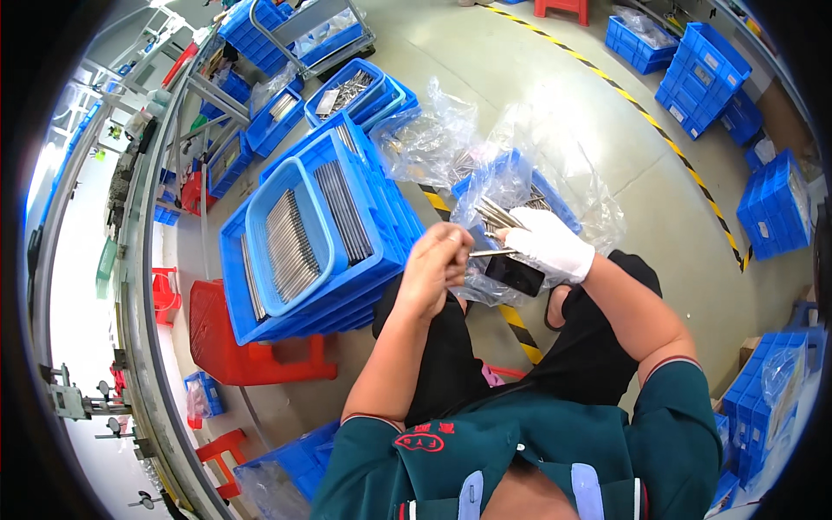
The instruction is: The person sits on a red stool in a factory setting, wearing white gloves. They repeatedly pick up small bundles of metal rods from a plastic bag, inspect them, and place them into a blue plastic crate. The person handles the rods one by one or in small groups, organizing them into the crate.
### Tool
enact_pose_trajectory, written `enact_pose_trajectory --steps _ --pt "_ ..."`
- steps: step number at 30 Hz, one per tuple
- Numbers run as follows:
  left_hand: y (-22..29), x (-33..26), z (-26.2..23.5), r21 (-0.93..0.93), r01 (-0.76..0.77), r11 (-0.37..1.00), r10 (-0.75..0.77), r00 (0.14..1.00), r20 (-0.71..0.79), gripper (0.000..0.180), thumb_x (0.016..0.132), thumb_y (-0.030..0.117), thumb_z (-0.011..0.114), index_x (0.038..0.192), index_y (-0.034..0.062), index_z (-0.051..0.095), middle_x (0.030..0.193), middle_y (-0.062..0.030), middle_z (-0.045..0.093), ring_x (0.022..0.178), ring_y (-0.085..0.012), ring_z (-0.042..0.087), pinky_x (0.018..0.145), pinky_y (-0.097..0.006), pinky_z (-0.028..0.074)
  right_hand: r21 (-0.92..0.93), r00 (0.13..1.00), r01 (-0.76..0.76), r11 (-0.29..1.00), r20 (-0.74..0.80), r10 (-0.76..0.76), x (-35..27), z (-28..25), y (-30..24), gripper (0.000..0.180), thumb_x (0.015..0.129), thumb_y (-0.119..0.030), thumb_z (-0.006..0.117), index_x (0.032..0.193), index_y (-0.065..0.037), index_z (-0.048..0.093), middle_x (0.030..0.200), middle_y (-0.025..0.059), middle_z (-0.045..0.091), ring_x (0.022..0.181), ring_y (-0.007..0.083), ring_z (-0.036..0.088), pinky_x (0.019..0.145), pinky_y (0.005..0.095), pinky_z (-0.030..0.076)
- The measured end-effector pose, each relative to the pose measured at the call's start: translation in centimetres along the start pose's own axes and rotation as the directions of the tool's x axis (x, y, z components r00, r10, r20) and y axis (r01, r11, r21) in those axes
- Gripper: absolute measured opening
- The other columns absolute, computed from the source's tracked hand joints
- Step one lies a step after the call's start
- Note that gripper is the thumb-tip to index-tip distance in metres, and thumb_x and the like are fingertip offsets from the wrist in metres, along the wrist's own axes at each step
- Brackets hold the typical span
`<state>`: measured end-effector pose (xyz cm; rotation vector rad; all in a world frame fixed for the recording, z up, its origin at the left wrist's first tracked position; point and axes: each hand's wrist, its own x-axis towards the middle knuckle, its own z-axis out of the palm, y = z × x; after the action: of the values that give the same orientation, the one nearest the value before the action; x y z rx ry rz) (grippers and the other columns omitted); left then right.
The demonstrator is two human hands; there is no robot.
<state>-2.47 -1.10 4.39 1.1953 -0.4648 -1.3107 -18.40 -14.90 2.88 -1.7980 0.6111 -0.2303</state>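
We grasp metal rods (497, 214) in our gloved right hand (549, 246); our bare left hand (438, 264) pinches a single rod (490, 253). A light-blue tray (282, 178) sits at their nine o'clock.

A black-and-yellow tape line (663, 132) crosses the pale floor (529, 74) between a red stool (563, 9) and stacked blue crates (774, 208) along the right.

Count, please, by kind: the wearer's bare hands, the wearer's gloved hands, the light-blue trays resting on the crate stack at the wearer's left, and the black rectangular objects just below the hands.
Bare left hand: 1
White-gloved right hand: 1
Light-blue tray: 1
Black rectangular object: 1
Total: 4
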Motion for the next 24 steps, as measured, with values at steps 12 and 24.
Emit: enact_pose_trajectory --steps 12,24 --pt "0.0 4.7 3.5 0.370 0.050 0.928 -0.150 0.957 0.246 0.035 0.092 0.040 0.055 0.095 0.0055 0.060 0.065 0.0074 0.037 0.055 -0.0041 0.029 0.050 -0.021 0.024 0.219 0.999 -0.009 0.976 -0.050 0.021 -0.8 -2.7 0.4 0.028 0.088 -0.023 0.055 0.101 0.001 0.060 0.085 0.0086 0.060 0.080 0.0157 0.057 0.073 0.0314 0.045" --pt "-0.2 12.1 6.6 0.516 -0.315 0.797 0.194 0.942 0.274 0.029 0.092 0.031 0.055 0.085 0.0034 0.062 0.067 0.0055 0.045 0.060 -0.0054 0.039 0.053 -0.022 0.030 0.423 0.952 -0.122 0.898 -0.208 0.227 -2.4 -8.4 0.6 0.023 0.086 -0.021 0.060 0.092 0.001 0.061 0.076 0.0000 0.054 0.068 0.0063 0.046 0.059 0.0237 0.039"
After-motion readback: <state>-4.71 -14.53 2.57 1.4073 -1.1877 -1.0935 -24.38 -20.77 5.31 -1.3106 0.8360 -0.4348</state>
